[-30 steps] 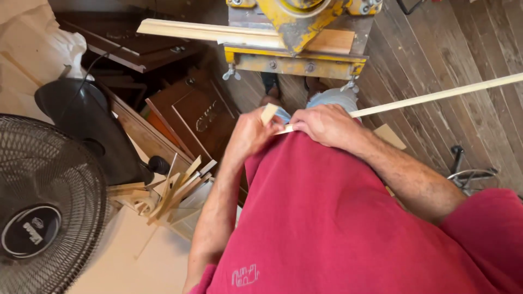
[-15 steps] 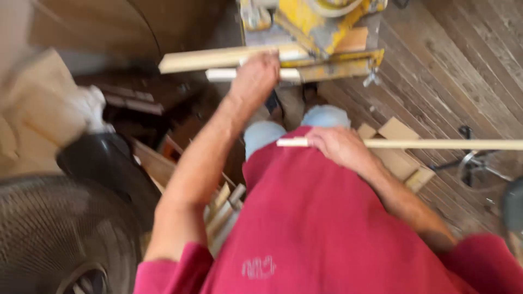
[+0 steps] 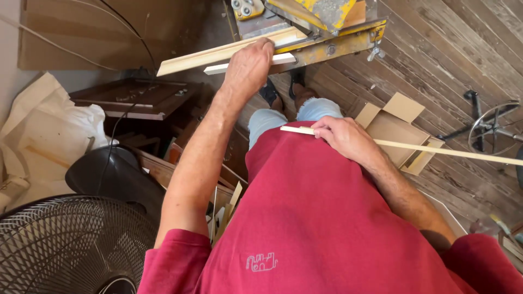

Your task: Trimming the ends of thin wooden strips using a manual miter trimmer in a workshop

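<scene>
Strip (image 3: 414,148) (thin, pale wood) sits in the right hand (image 3: 348,139), grip closed around its near end, held against the red shirt (image 3: 327,218) at the waist. From that grip the strip runs out to the right, over an open cardboard box (image 3: 392,128) on the plank floor (image 3: 436,60), and leaves the frame.

Left hand (image 3: 248,68) is stretched forward, palm down, fingers curled over a wider moulding (image 3: 218,54) lying on the yellow saw (image 3: 327,22). Grip pressed down on it; just under the hand a second, whiter stick (image 3: 218,69) pokes out left (can't tell if the fingers touch it). Moulding extends left past the grip, overhanging the saw's edge.

Below the left arm: dark wood panels (image 3: 136,98), offcuts (image 3: 226,212), a black fan (image 3: 65,245) at the lower left. Fan stand (image 3: 490,128) to the far right of the right grip.
</scene>
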